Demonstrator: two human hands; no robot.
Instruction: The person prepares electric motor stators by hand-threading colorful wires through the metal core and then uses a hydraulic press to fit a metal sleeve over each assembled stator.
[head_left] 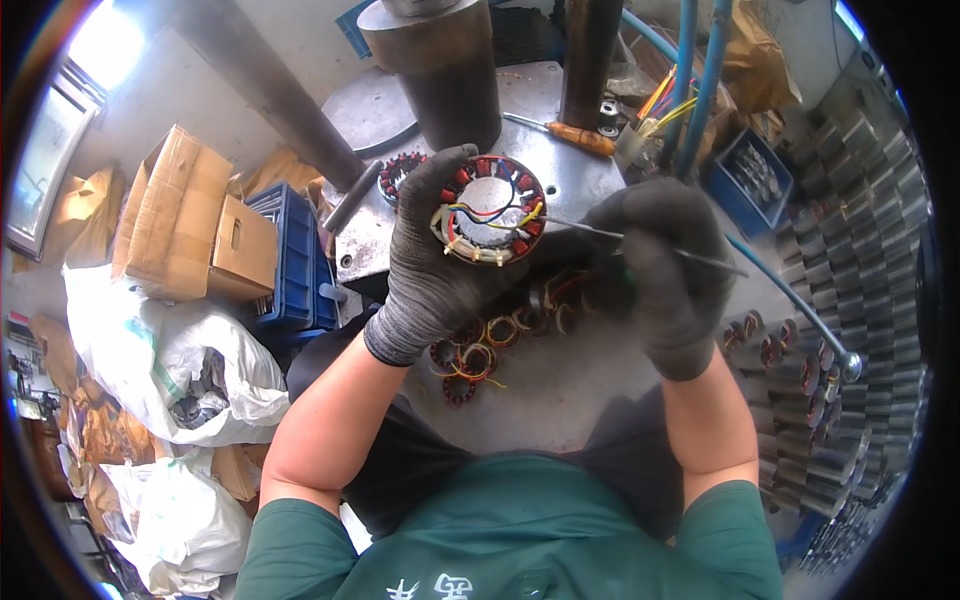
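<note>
My left hand (425, 240), in a dark knit glove, grips a motor stator (535, 225). It is a ring with red coils inside and white-sleeved leads along its lower edge. Red, blue and yellow wires loop across its open middle. My right hand (680, 265), gloved and blurred by motion, is closed around a thin metal rod (590, 229). The rod's tip reaches the right rim of the stator, though contact is hard to make out. Another stator (388, 180) lies on the metal plate (375, 240) just beyond my left hand.
A press column (440, 90) rises from the plate, near a wooden-handled screwdriver (580, 138). Several stators (477, 360) lie on the floor below. Cartons (170, 215), a blue crate (295, 260) and white sacks (180, 350) stand left; stacked metal cylinders (850, 250) and a long-handled metal bar (800, 300) are right.
</note>
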